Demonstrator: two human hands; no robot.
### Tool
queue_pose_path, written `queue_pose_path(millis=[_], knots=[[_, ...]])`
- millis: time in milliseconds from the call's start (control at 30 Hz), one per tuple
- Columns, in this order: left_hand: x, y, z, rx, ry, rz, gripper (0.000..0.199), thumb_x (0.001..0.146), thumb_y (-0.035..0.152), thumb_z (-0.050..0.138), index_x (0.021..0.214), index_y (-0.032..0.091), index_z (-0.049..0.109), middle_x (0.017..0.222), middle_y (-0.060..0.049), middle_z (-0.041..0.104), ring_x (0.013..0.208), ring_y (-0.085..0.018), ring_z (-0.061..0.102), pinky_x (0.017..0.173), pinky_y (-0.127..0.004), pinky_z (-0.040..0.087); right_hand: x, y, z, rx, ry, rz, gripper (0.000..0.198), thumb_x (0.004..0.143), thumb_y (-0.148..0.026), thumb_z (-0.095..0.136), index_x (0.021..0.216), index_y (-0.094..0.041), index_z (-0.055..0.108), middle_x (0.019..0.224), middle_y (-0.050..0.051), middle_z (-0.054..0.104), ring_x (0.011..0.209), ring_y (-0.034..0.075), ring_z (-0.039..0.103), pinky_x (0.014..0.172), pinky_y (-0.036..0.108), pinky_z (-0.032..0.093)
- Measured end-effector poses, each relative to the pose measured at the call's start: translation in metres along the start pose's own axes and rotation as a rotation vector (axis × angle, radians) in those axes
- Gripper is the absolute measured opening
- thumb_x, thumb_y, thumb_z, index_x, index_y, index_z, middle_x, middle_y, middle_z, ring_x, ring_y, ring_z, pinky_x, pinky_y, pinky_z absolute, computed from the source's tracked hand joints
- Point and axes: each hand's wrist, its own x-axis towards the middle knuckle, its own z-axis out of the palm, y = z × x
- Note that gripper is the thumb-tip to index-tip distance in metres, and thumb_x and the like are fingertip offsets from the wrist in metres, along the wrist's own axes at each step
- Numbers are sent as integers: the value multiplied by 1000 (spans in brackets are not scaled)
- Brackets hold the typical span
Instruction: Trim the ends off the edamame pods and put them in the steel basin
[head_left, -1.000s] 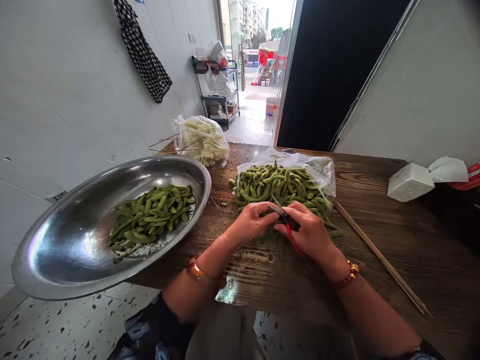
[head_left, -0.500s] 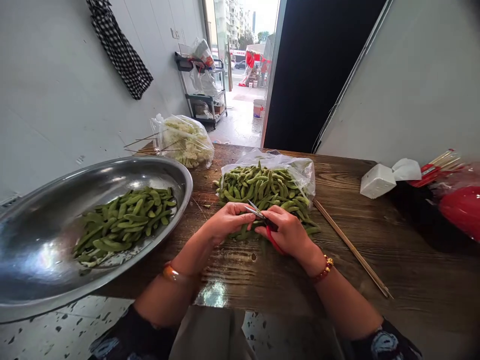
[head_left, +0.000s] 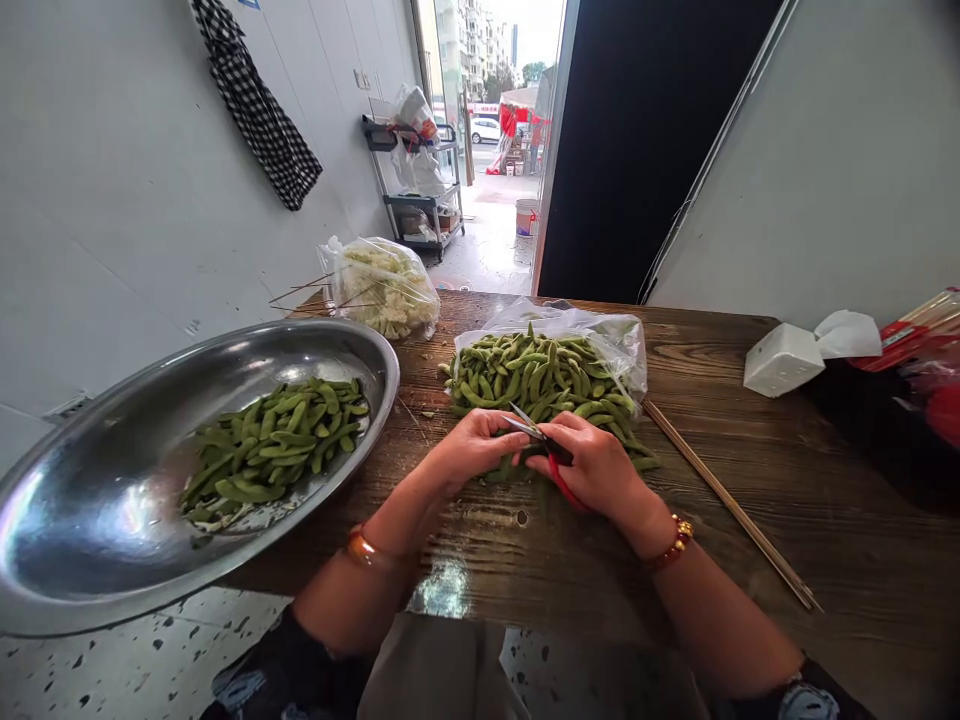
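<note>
My right hand (head_left: 600, 465) is closed round a pair of scissors with red and black handles (head_left: 559, 475). Their blades (head_left: 525, 424) are parted and point left, at the fingertips of my left hand (head_left: 476, 442). Thumb and fingers of that left hand are pinched together; what they grip is hidden. Just beyond both hands, a heap of green edamame pods (head_left: 540, 370) spills from a clear plastic bag (head_left: 626, 345) onto the wooden table (head_left: 487, 560). To the left, a big oval steel basin (head_left: 112, 490) holds a pile of trimmed-looking edamame pods (head_left: 277, 440).
A clear bag of cauliflower (head_left: 386, 290) with thin skewers poking out lies at the back left. Bamboo sticks (head_left: 727, 500) lie on the right, near a white tissue box (head_left: 784, 360) and a dark container (head_left: 877, 430). A cart (head_left: 424, 200) stands by the open doorway.
My view has turned slightly left, so everything sits further right in the picture. Both hands and the scissors keep nearly the same pose. A white car now shows outside.
</note>
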Motion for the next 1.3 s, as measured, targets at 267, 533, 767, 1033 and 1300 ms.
queue_pose_path(millis=[267,533,767,1033,1300], knots=[[1,-5,-2,15,11,-8,37,76,47,66,81,10,66,61,1,55,43,-3,31,40,-20,19,1,0,-2,32,-16,6,21,82,-35,68,98,-21,69,87,4,64,76,17,62,72,28,48],[1,-6,-3,-28,58,27,32,74,41,70,85,11,66,56,4,44,46,-4,32,42,-19,21,1,3,-3,96,2,17,23,82,-36,68,99,-20,69,82,3,64,71,17,61,68,29,48],[5,-2,-8,-533,332,117,33,63,29,79,80,15,54,61,6,46,46,-2,38,38,-14,20,2,4,-1,87,173,47,35,83,-43,65,107,-19,66,97,7,66,84,20,65,76,32,52],[5,-2,-9,-635,333,107,36,62,28,80,82,14,54,67,4,54,44,-1,39,35,-13,17,1,7,3,77,187,42,34,83,-45,65,105,-20,66,99,8,67,85,21,65,76,34,53],[3,-2,4,-446,224,50,34,68,34,76,85,13,55,70,0,62,42,-1,38,37,-15,17,2,4,1,110,215,48,36,81,-45,66,105,-19,66,97,8,66,85,21,65,76,35,54]])
